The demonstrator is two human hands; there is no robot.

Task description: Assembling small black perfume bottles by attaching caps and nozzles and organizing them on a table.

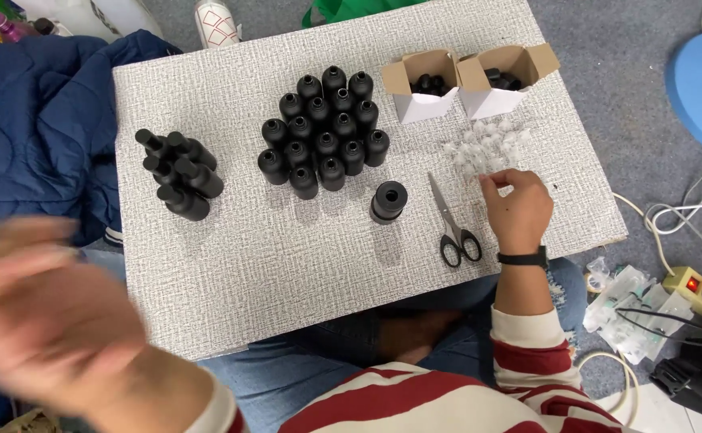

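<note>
— Clear plastic, that heap of small clear plastic inserts [486, 148] under the right hand [518, 210]. Fingertips [491, 183] are pinched together at the near edge of the pile; I'd judge it's lifting one piece, though whether one actually sits in the pinch is too small to tell.

— And the left hand [42, 309]?

— Blurred, low and well off to the side, fingers spread, holding nothing I can see.

— What would that piece go with?

— Probably the lone open black bottle [388, 200] standing left of the pinch, beyond the black-handled scissors [453, 224]. Seating it would call for a straight push into the round mouth.

— Textures?

— Matte black, round-shouldered upright black bottles [324, 131] packed in a cluster farther left; a few lying black bottles [179, 175] stacked past them. Two small white cardboard boxes [467, 82] sit beyond the fingertips, flaps open, dark caps inside. All on a board [287, 256] covered in rough grey woven-looking sheet, resting on the lap.
</note>
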